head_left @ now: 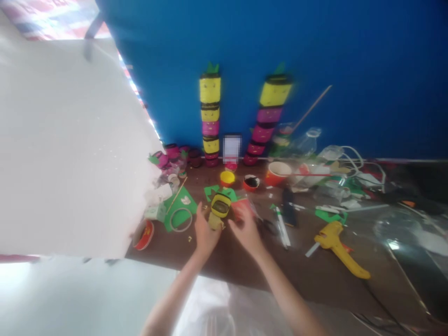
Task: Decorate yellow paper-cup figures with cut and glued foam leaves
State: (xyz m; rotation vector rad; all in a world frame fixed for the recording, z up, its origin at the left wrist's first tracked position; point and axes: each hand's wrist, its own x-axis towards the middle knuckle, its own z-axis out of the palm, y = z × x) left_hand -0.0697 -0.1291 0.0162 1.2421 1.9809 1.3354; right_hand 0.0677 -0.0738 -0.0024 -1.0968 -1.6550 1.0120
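Observation:
A small yellow cup with black bands (221, 204) is in front of me, its opening tipped up. Below it, a dull yellow piece (215, 221) lies against my left hand; whether it belongs to the cup is unclear. My left hand (206, 231) curls round the cup's left and near side, thumb toward the dull yellow piece. To the right, my right hand (248, 231) has its fingers apart, holding nothing, close to the cup and over a red sheet (242, 208). Motion blur softens both hands. Green paper scraps (229, 193) lie behind the cup.
A yellow glue gun (338, 247) and white pens (282, 227) lie to the right. Behind stand a yellow paint pot (227, 178), a black paint pot (251, 182), a red-and-white cup (278, 173) and two yellow-and-pink stacks (210, 114). A tape ring (181, 220) sits at left.

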